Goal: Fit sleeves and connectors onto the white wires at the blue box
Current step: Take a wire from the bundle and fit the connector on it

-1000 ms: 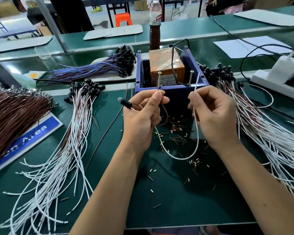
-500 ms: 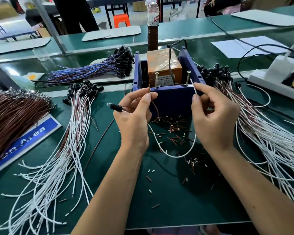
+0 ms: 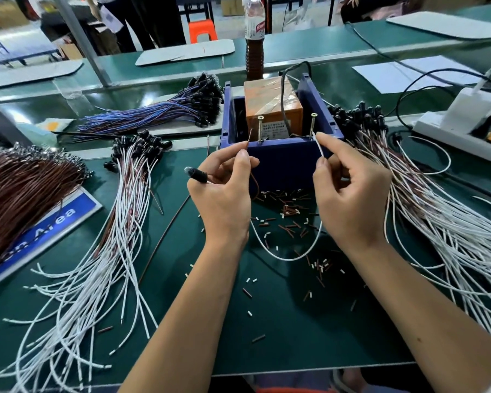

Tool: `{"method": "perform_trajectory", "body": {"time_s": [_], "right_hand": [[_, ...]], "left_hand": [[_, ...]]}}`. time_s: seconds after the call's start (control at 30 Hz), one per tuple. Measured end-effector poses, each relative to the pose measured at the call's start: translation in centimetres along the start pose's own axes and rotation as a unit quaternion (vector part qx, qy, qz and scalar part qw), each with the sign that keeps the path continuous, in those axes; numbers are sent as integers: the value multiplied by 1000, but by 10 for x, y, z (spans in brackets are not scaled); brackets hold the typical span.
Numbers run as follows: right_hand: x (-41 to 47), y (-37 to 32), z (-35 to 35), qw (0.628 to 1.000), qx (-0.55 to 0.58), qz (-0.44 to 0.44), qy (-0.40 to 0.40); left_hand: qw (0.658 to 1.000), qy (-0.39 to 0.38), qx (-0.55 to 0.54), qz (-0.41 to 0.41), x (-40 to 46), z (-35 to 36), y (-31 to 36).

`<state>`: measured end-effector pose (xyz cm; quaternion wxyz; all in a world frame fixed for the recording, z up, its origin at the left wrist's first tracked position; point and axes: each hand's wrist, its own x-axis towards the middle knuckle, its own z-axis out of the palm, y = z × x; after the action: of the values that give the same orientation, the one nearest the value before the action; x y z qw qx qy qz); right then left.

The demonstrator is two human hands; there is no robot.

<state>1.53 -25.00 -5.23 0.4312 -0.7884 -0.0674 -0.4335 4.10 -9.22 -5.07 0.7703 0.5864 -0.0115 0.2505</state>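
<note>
The blue box (image 3: 284, 163) stands at the middle of the green bench, with two upright screws (image 3: 260, 127) on its front rim and an orange block inside. My left hand (image 3: 224, 194) pinches a thin brown wire (image 3: 250, 139) beside the left screw and holds a black connector (image 3: 196, 175) that juts out to the left. My right hand (image 3: 349, 191) pinches the end of a white wire (image 3: 319, 147) by the right screw. That white wire (image 3: 284, 258) loops down between my wrists.
Bundles of white wires with black connectors lie on the left (image 3: 102, 251) and right (image 3: 442, 222). Brown wires (image 3: 20, 191) fill the far left, blue ones (image 3: 165, 112) lie behind. Cut sleeve bits (image 3: 289, 217) litter the mat. A bottle (image 3: 254, 38) and a power strip (image 3: 462, 129) sit beyond.
Both hands have risen toward the box's front rim. The brown wire tip and the white wire tip now sit right beside the two screws.
</note>
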Motion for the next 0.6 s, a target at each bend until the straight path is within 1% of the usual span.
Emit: {"method": "perform_trajectory", "body": {"time_s": [0.17, 0.37, 0.6], "right_hand": [[1, 0, 0, 1000, 3, 18, 20], [0, -2, 1, 1000, -6, 12, -4], [1, -3, 1, 1000, -11, 10, -1]], "left_hand": [[999, 12, 25, 26, 2, 3, -2], [998, -2, 41, 48, 2, 9, -3], [997, 0, 54, 49, 2, 11, -2]]}}
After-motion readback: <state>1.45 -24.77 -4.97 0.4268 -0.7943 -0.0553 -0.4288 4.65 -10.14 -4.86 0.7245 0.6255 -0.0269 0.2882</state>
